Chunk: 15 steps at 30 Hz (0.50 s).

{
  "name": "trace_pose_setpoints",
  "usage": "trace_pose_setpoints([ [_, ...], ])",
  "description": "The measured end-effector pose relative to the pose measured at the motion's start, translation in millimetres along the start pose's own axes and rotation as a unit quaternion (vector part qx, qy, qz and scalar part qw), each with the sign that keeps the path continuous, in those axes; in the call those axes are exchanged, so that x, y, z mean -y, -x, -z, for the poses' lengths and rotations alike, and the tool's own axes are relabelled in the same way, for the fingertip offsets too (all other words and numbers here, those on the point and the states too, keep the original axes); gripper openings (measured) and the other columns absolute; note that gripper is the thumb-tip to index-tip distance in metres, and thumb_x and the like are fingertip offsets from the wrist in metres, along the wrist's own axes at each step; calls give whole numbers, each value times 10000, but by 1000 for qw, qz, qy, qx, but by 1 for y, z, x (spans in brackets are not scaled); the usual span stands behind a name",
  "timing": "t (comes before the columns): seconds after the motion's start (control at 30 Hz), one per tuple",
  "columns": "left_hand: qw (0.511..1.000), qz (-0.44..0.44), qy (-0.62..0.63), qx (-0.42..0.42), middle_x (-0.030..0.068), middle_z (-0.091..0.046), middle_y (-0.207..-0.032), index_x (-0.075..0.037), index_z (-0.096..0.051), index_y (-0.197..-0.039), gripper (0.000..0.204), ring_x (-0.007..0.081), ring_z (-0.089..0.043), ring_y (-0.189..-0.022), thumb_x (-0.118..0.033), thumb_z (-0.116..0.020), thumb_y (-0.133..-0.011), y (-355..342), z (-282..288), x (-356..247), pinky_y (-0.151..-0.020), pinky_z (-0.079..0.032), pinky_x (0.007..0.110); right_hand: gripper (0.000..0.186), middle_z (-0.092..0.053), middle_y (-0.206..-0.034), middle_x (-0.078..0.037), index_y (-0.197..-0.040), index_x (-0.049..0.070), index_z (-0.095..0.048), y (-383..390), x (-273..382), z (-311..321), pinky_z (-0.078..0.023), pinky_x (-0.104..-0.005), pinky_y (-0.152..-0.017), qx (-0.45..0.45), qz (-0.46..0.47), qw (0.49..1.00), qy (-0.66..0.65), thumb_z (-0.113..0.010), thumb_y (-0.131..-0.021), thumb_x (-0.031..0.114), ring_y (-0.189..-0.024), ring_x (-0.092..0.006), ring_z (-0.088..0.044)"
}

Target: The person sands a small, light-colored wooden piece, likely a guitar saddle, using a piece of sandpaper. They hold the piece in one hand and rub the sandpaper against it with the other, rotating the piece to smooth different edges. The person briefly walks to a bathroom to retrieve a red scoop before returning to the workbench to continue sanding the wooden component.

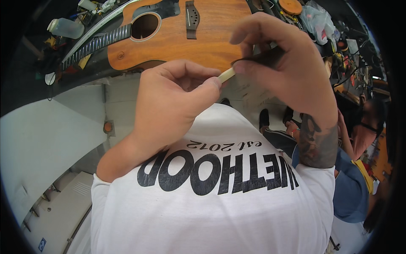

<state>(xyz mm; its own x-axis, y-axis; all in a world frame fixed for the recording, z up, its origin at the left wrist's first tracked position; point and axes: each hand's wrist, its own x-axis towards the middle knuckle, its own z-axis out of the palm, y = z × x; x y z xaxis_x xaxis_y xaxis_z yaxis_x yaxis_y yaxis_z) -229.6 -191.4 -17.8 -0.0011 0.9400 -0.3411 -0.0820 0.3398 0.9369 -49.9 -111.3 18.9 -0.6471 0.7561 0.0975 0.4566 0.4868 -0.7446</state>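
Cluttered workshop w/ a dark counter (50, 80) at the top of view, pale floor below. We look down over a white printed shirt (211, 211).

Our left hand (169, 106) is curled shut, thumb and forefinger pinching one end of a small cream strip (226, 75), prob. a guitar saddle. Our right hand (279, 63) is closed too, fingertips clamped on the strip's other end along w/ a thin dark tool (262, 57); can't tell what kind. The strip's long axis runs from the left thumb up-right toward the right fingers, slightly tilted; only its middle shows between the hands.

Just beyond both hands lies an acoustic guitar (194, 38), face up on the counter, neck pointing away left of the left hand. Far left of it, a clear plastic bottle (65, 27) on its side; contents can't be told. Beyond the right hand, a plastic bag (319, 19). Right of the right forearm, another person (359, 135), seated.
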Motion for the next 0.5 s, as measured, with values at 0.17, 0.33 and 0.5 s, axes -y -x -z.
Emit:
trace_pose_setpoints([
  [0.17, 998, -11, 55, -28, 153, -702, -894, 82, -651, -962, 179, 162, -678, -821, -50, -664, -842, 1, 3, 3, -768, -541, 261, 298, -605, -817, 7, -1055, 56, -662, 6, -18, 24, -447, -217, -702, -44, -37, 996, 68, -726, -764, 47, -738, -64, -538],
  [0.33, 993, -18, 104, -48, 158, -691, -932, 73, -646, -974, 157, 190, -652, -848, -49, -642, -875, -1, 4, 0, -816, -515, 317, 195, -636, -857, 6, -1008, -15, -674, 35, -19, 21, -436, -208, -735, -142, -149, 969, -134, -682, -844, 91, -808, -61, -566],
  [0.5, 990, -55, 105, -77, 138, -692, -951, 65, -651, -1014, 174, 180, -640, -861, -47, -646, -882, -7, -1, 3, -829, -499, 299, 149, -645, -896, -9, -990, -18, -671, 30, -12, -20, -447, -188, -725, -159, -87, 945, -272, -666, -860, 53, -803, -51, -578],
])
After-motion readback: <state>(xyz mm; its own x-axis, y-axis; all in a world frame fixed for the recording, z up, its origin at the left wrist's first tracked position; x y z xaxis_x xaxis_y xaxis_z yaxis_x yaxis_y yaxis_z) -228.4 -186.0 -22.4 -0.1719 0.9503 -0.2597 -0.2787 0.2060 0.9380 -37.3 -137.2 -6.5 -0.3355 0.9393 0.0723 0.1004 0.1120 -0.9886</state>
